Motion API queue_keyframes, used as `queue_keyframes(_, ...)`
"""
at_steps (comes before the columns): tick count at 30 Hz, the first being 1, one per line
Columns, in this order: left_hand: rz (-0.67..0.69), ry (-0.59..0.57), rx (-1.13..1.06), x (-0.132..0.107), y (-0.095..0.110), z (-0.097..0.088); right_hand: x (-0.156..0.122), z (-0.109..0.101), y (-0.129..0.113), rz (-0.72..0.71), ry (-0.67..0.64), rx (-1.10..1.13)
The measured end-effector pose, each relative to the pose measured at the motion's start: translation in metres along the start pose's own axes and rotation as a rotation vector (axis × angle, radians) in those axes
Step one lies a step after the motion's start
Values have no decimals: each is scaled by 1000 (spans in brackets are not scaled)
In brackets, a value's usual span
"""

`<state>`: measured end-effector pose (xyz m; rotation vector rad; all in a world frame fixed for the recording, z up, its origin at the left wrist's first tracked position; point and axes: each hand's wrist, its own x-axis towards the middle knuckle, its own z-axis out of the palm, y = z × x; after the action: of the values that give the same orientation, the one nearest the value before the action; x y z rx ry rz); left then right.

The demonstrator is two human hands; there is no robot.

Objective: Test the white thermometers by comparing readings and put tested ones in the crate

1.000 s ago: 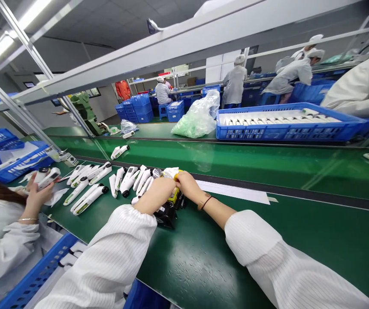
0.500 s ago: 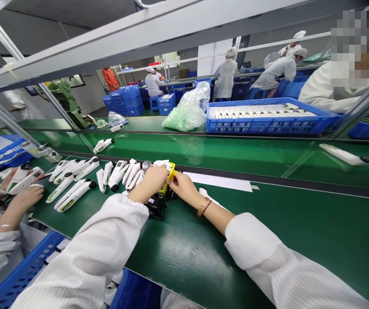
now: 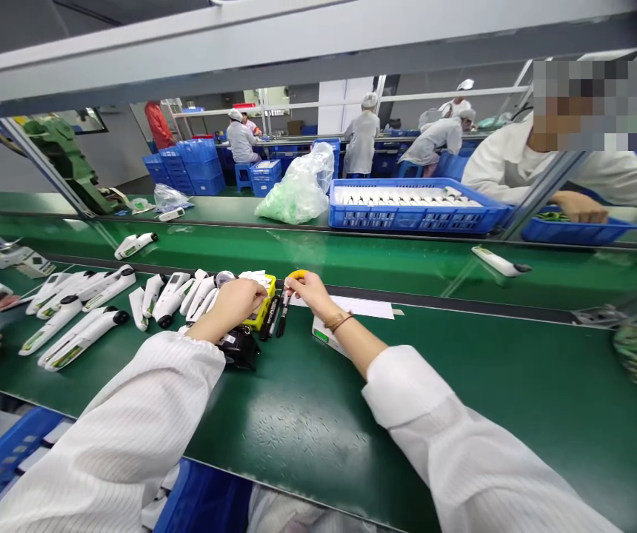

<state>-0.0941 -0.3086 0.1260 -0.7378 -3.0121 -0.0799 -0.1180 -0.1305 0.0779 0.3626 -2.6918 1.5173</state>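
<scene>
My right hand (image 3: 310, 292) is closed on a curved yellow piece (image 3: 297, 274), whose kind I cannot make out. My left hand (image 3: 244, 297) is curled at the yellow-edged case (image 3: 259, 314); whatever its fingers hold is hidden. Two dark marker pens (image 3: 283, 317) lie between my hands. In front of the case sits a black object (image 3: 239, 348). To the left, several white handheld devices (image 3: 82, 337) with dark tips and greenish sides lie in a row. Another white device (image 3: 327, 337) rests partly under my right wrist.
A strip of white paper (image 3: 366, 307) lies along the bench's back edge. Behind it runs a green belt (image 3: 396, 263) carrying white devices. Beyond stand a blue crate (image 3: 412, 216) and a plastic bag (image 3: 296, 196). A co-worker's hand (image 3: 579, 206) reaches into a blue tray opposite.
My right hand has moved away from the yellow case with the yellow piece, uncovering the marker pens. My left hand stays at the case. The view has shifted to the right.
</scene>
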Motion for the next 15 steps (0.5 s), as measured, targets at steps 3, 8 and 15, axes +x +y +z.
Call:
queue_keyframes(3,11,30,-4,-1,0,4,-15,-43,8,-126,-181,-49)
queue_keyframes(8,6,101,-50,0,6,0,-39,-77,22,-212,-451,-186)
queue_keyframes(15,144,245,-140,-37,67,-28,-54,-67,39,-290,-481,-243)
